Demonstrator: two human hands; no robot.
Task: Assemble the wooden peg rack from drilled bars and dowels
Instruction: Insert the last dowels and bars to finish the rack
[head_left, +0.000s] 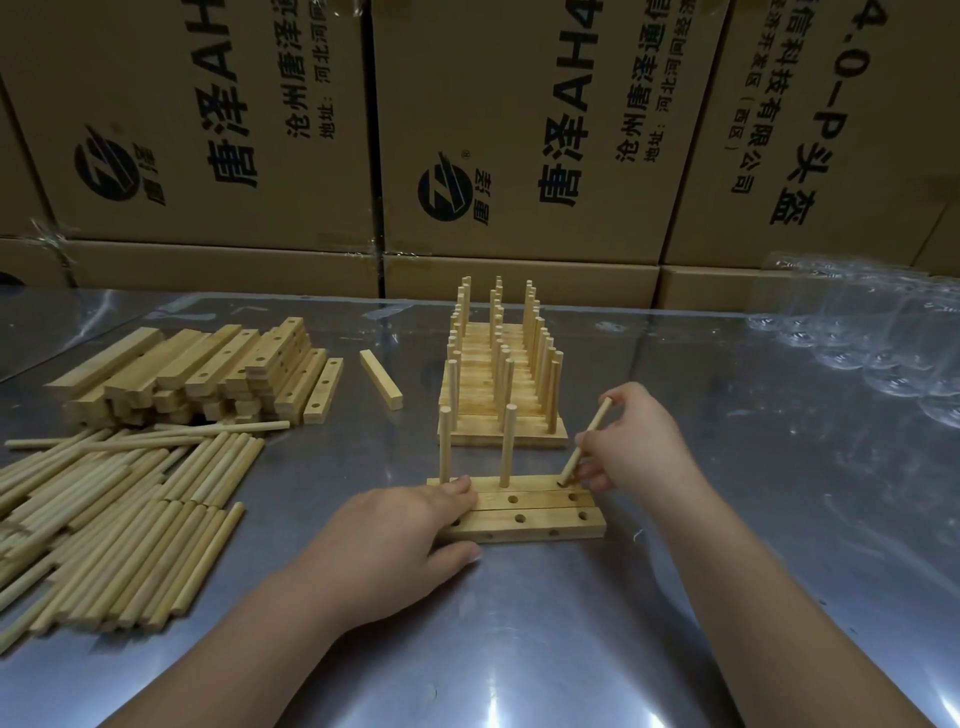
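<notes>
Three drilled bars (540, 514) lie side by side on the metal table in front of me. Two dowels (506, 447) stand upright in the far bar, at its left end and middle. My left hand (384, 540) lies flat on the left end of the bars, pressing them down. My right hand (636, 441) grips a tilted dowel (584, 441) whose lower tip sits at the right hole of the far bar. Finished racks (501, 374) with many upright pegs stand just behind.
A pile of loose dowels (114, 509) lies at the left, with stacked drilled bars (208, 374) behind it. One plain bar (381, 378) lies alone near the racks. Cardboard boxes (519, 130) wall the back. Clear plastic packaging (872, 332) sits at the right.
</notes>
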